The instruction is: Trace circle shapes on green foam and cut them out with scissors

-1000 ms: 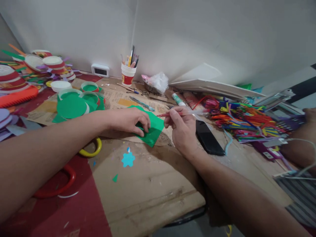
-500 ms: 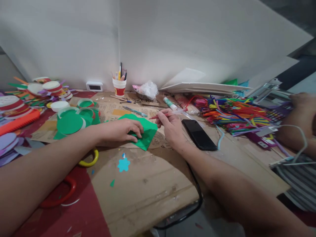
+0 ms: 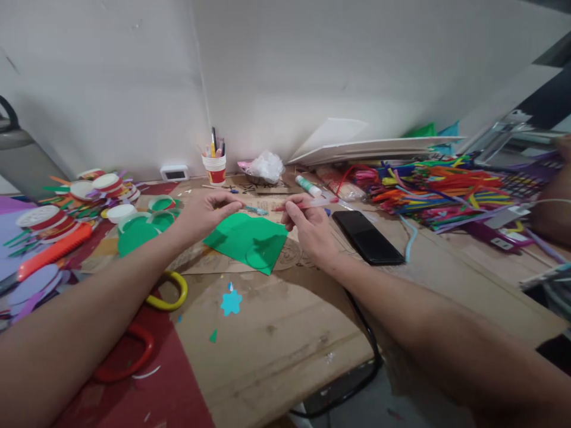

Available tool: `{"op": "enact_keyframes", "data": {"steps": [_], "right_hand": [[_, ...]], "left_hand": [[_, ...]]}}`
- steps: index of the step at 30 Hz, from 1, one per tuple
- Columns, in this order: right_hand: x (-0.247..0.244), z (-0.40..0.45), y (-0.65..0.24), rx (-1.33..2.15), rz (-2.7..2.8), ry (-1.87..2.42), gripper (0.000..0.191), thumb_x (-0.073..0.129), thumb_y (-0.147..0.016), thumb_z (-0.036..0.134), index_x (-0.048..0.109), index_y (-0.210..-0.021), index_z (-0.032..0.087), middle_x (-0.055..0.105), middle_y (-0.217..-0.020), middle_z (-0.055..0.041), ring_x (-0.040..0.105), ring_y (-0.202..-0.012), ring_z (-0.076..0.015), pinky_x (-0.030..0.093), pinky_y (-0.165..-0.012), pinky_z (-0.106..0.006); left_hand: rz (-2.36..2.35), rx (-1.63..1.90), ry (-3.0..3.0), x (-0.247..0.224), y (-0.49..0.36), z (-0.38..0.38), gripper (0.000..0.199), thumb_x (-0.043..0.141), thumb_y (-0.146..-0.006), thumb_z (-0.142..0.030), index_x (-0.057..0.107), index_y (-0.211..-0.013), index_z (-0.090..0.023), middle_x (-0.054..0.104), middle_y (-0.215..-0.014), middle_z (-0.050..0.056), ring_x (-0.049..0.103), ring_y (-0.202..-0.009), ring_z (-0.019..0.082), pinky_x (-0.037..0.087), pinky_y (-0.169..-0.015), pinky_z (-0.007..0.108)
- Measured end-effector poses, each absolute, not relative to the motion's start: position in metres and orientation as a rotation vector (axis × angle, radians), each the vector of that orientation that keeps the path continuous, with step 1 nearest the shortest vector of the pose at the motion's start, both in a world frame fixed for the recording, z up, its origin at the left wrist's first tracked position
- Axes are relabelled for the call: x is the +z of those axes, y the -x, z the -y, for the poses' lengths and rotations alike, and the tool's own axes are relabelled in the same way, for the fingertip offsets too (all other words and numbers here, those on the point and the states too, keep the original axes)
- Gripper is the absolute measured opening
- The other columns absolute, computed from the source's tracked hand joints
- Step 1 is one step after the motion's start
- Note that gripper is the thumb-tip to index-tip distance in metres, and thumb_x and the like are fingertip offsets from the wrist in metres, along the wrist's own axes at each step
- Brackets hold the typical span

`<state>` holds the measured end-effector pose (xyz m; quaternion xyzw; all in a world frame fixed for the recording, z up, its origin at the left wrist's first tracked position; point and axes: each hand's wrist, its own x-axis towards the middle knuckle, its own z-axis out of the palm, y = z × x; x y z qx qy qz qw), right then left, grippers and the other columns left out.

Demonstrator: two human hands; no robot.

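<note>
My left hand (image 3: 203, 217) is over the back edge of the green sheet (image 3: 250, 238), its thumb and index finger closed around the near end of a slim teal pen (image 3: 256, 210). The pen's other end points right. Gripped in my right hand (image 3: 312, 229) is a red pen (image 3: 307, 204), its tip toward the left. Faint round outlines show on the green sheet. In front of it lie a blue flower cutout (image 3: 231, 303) and a small green scrap (image 3: 213, 336).
A black phone (image 3: 368, 238) lies beside my right hand, near colourful pipe cleaners (image 3: 441, 190). Paper cups (image 3: 42, 220) and green discs (image 3: 136, 236) are at left. Yellow (image 3: 181, 291) and red handles (image 3: 145, 356) show below my left forearm. Part of another person's arm (image 3: 551, 205) is at far right.
My left hand has lifted off the green sheet and moved back to the teal pen. My right hand still holds the red pen. The view has shifted a little.
</note>
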<state>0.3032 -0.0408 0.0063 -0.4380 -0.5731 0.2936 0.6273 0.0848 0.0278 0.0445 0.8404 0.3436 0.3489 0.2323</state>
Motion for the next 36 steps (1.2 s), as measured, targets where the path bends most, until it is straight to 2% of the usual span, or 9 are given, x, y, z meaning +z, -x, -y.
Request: {"op": "enact_keyframes", "data": {"steps": [5,12,17,21,26,32,36], "right_hand": [[0.003,0.043,-0.303,0.606,1.480,0.970,0.023,0.051,-0.093,0.042,0.060,-0.096,0.021,0.061,-0.072,0.0008,0.056,-0.064,-0.0119,0.046,-0.062,-0.026],[0.006,0.060,-0.299,0.515,1.794,1.001,0.021,0.048,-0.095,0.039,0.063,-0.101,0.025,0.068,-0.076,-0.0002,0.065,-0.077,-0.0168,0.050,-0.077,-0.034],[0.007,0.061,-0.299,0.545,2.120,0.996,0.019,0.048,-0.095,0.036,0.066,-0.100,0.028,0.071,-0.086,-0.0015,0.066,-0.082,-0.0180,0.049,-0.079,-0.034],[0.009,0.058,-0.301,0.450,2.334,1.001,0.018,0.050,-0.095,0.030,0.068,-0.097,0.025,0.072,-0.092,-0.0028,0.064,-0.083,-0.0180,0.046,-0.077,-0.032],[0.015,0.052,-0.308,0.486,2.330,1.084,0.019,0.050,-0.095,0.028,0.068,-0.092,0.023,0.071,-0.084,-0.0023,0.063,-0.077,-0.0166,0.046,-0.072,-0.029],[0.006,0.033,-0.325,0.488,2.154,1.170,0.020,0.048,-0.094,0.030,0.066,-0.089,0.022,0.071,-0.076,-0.0024,0.066,-0.071,-0.0168,0.049,-0.070,-0.030],[0.006,0.026,-0.332,0.393,1.989,1.254,0.023,0.046,-0.095,0.034,0.064,-0.093,0.020,0.072,-0.077,-0.0030,0.067,-0.075,-0.0176,0.049,-0.073,-0.031]], "left_hand": [[-1.151,0.992,-2.163,0.029,-0.084,-0.029,0.031,0.058,-0.085,-0.045,0.072,-0.085,-0.018,0.073,-0.084,0.003,0.064,-0.081,0.018,0.047,-0.075,0.028],[-1.212,0.807,-2.293,0.014,-0.084,-0.034,0.032,0.054,-0.086,-0.045,0.072,-0.088,-0.020,0.075,-0.094,0.003,0.065,-0.089,0.021,0.047,-0.081,0.032],[-1.253,0.633,-2.405,0.013,-0.084,-0.033,0.031,0.051,-0.086,-0.043,0.072,-0.085,-0.020,0.075,-0.091,0.004,0.065,-0.087,0.022,0.047,-0.078,0.033],[-1.294,0.604,-2.406,0.012,-0.085,-0.032,0.031,0.050,-0.087,-0.041,0.073,-0.092,-0.020,0.075,-0.097,0.005,0.066,-0.090,0.023,0.047,-0.081,0.035],[-1.263,0.592,-2.501,0.007,-0.084,-0.035,0.029,0.054,-0.083,-0.035,0.073,-0.098,-0.018,0.073,-0.102,0.006,0.064,-0.092,0.022,0.048,-0.083,0.034],[-1.157,0.567,-2.619,0.000,-0.083,-0.040,0.021,0.059,-0.080,-0.031,0.074,-0.091,-0.021,0.070,-0.094,0.005,0.063,-0.079,0.018,0.049,-0.078,0.031],[-1.161,0.523,-2.611,0.004,-0.084,-0.039,0.019,0.060,-0.079,-0.029,0.073,-0.089,-0.022,0.070,-0.094,0.004,0.062,-0.080,0.018,0.049,-0.080,0.032]]}}
